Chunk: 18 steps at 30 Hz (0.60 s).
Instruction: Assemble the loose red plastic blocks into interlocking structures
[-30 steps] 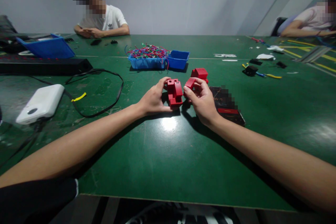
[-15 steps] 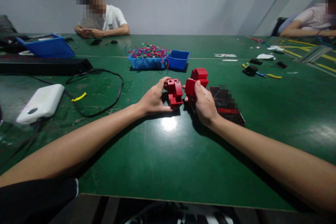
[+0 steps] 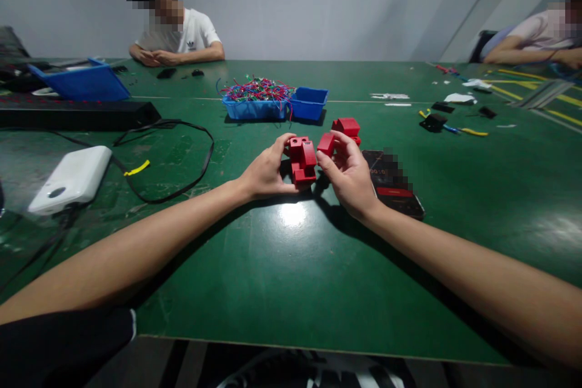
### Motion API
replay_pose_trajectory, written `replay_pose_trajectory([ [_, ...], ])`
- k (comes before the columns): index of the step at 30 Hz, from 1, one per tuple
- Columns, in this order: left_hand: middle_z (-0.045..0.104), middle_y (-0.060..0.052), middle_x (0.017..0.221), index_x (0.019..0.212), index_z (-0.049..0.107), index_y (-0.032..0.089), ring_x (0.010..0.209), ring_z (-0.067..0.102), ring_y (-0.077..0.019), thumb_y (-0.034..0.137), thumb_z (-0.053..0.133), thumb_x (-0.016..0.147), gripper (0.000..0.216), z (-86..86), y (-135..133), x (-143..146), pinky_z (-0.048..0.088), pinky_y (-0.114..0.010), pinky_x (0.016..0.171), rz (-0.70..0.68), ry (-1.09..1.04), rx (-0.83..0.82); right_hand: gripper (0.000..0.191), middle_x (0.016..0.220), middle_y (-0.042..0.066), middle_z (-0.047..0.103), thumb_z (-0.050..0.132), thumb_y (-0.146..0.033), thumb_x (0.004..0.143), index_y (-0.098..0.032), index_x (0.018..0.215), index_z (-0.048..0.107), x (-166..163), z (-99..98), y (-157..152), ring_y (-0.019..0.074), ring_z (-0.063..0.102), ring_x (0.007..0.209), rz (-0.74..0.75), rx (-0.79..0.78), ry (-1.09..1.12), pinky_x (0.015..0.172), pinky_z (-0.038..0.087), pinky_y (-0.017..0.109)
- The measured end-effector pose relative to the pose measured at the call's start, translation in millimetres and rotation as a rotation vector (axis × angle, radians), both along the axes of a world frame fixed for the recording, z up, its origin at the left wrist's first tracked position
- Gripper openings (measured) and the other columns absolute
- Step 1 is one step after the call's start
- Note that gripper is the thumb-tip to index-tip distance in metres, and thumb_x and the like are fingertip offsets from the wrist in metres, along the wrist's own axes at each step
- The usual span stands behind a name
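My left hand (image 3: 267, 171) grips a red plastic part (image 3: 302, 160) with notches, held upright on the green table (image 3: 291, 279). My right hand (image 3: 348, 176) pinches a smaller red block (image 3: 326, 143) between thumb and fingers, just right of the first part and nearly touching it. Another red block (image 3: 347, 127) stands on the table just behind my right hand.
A dark phone-like slab (image 3: 395, 185) lies right of my right hand. Blue bins (image 3: 309, 104), one full of coloured wires (image 3: 257, 90), stand behind. A white device (image 3: 73, 177) and black cable (image 3: 182, 157) lie left. Two other people sit at the far edges.
My right hand has turned and brought its small red block closer to the part in my left hand. The left hand has stayed put.
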<state>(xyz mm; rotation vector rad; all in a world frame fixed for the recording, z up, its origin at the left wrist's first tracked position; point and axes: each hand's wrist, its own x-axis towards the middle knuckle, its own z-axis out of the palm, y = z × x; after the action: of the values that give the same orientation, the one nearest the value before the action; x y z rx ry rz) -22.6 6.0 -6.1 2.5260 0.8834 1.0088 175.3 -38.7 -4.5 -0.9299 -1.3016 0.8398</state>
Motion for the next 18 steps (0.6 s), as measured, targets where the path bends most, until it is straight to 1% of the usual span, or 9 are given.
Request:
replay_pose_trajectory([
  [5, 0.056, -0.021, 0.141, 0.143, 0.032, 0.017, 0.123, 0.064, -0.0341, 0.047, 0.083, 0.064, 0.098, 1.2, -1.0, 0.4, 0.055, -0.045, 0.101, 0.006, 0.008, -0.014, 0.054, 0.114, 0.006, 0.063, 0.079, -0.055, 0.077, -0.028, 0.116, 0.052, 1.2, -0.8, -1.1, 0.0222, 0.065, 0.099, -0.022, 0.003, -0.044, 0.087, 0.058, 0.039],
  [12, 0.055, -0.021, 0.141, 0.144, 0.032, 0.017, 0.124, 0.063, -0.0342, 0.049, 0.083, 0.066, 0.099, -2.5, 1.4, 0.1, 0.055, -0.045, 0.101, -0.002, -0.001, 0.007, 0.052, 0.113, 0.005, 0.060, 0.077, -0.050, 0.080, -0.029, 0.117, 0.046, 2.0, -2.2, -2.7, 0.0192, 0.065, 0.094, -0.048, 0.057, -0.067, 0.086, 0.055, 0.037],
  [18, 0.055, -0.022, 0.141, 0.144, 0.031, 0.017, 0.125, 0.062, -0.0349, 0.050, 0.082, 0.066, 0.099, -5.1, 3.2, -0.7, 0.054, -0.047, 0.102, -0.007, -0.002, 0.011, 0.053, 0.107, 0.002, 0.061, 0.079, -0.048, 0.080, -0.029, 0.117, 0.045, 1.5, -4.2, -2.1, 0.0175, 0.065, 0.088, -0.053, 0.096, -0.069, 0.081, 0.055, 0.035],
])
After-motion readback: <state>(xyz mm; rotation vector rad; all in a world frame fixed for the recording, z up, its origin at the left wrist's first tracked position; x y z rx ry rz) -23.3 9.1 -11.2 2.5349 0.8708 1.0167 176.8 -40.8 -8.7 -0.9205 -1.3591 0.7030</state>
